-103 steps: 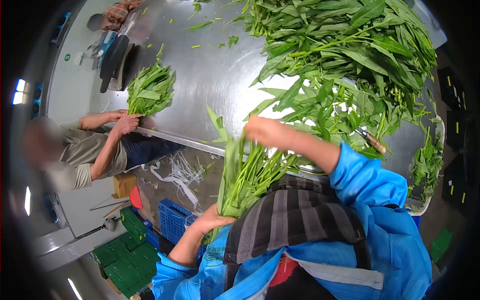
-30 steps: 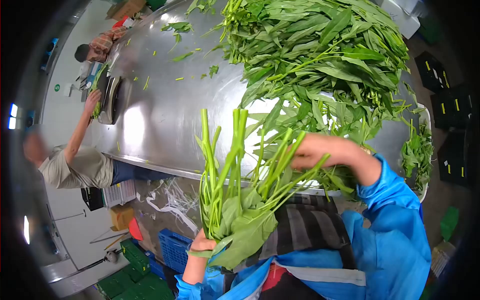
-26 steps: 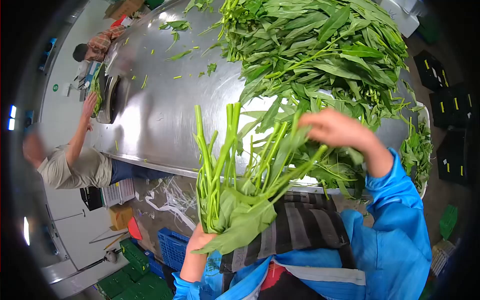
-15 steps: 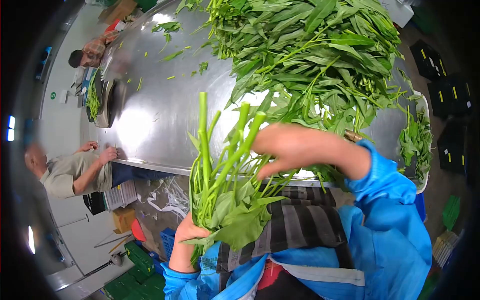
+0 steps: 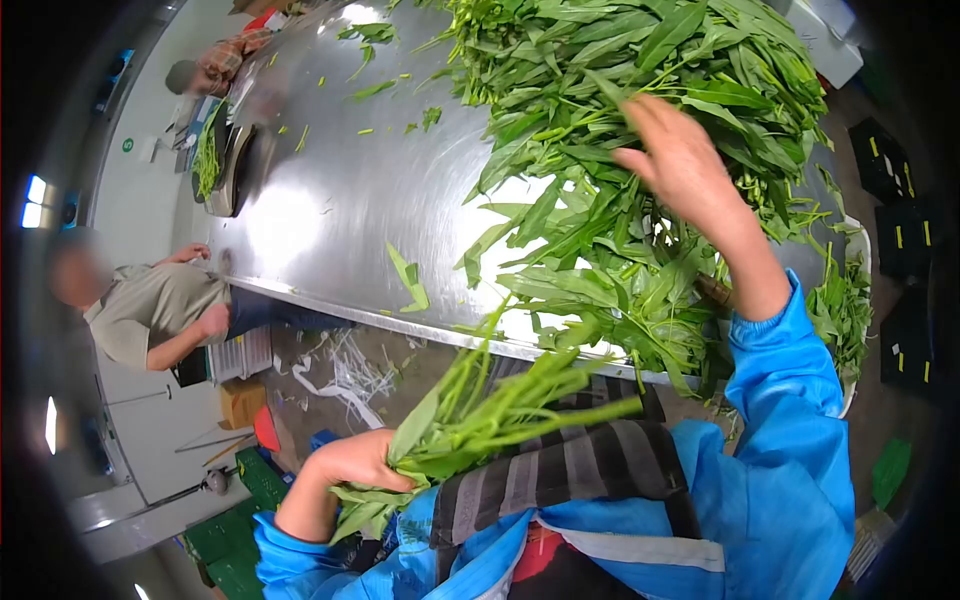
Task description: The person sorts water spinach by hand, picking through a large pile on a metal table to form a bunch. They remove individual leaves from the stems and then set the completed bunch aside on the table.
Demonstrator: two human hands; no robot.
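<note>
My left hand (image 5: 350, 470) is closed around a bunch of green stems and leaves (image 5: 480, 420), held in front of my body below the table edge, its stems pointing right. My right hand (image 5: 685, 165) is over the large heap of long-leaved greens (image 5: 590, 90) on the metal table (image 5: 370, 200). Its fingers are apart, with a leaf tip close to them. Whether they touch the heap is unclear. A loose leaf (image 5: 408, 278) lies near the table's front edge.
One person (image 5: 160, 305) stands at the left table edge; another (image 5: 225, 62) is at the far left. A scale (image 5: 232, 170) with greens sits on the table. Dark crates (image 5: 905, 240) stand right, green crates (image 5: 235, 530) lower left. White strips (image 5: 345, 385) lie on the floor.
My right hand has moved from beside the bunch up to the heap, its fingers apart. The bunch in my left hand has tipped from upright towards the right. A leaf now lies by the table edge.
</note>
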